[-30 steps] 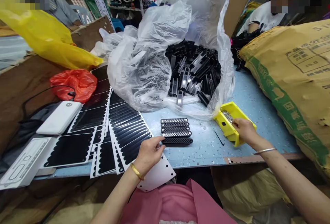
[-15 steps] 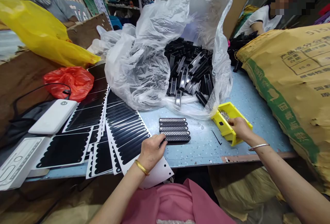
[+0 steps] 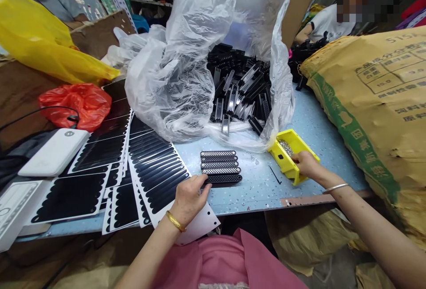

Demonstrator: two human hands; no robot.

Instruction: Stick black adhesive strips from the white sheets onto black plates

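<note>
Several black perforated strips (image 3: 220,165) lie side by side on the light blue table (image 3: 259,187). My left hand (image 3: 190,197) rests at their near left end, fingers curled, thumb and fingertips touching the nearest strip. My right hand (image 3: 305,165) is at the near end of a small yellow bin (image 3: 289,154) that holds small shiny metal parts; its fingers curl over the bin's edge, and what they pinch is hidden. Sheets of black die-cut stickers (image 3: 156,171) lie just left of my left hand.
A big clear plastic bag (image 3: 186,72) full of black strips stands behind the row. A yellow woven sack (image 3: 376,103) fills the right side. At left lie a white power bank (image 3: 53,151), a red bag (image 3: 75,103) and a yellow bag (image 3: 40,45). Other people sit at the back.
The view has drifted a little right and down. Both hands keep nearly the same places; my left fingers have closed in on the nearest strip's end.
</note>
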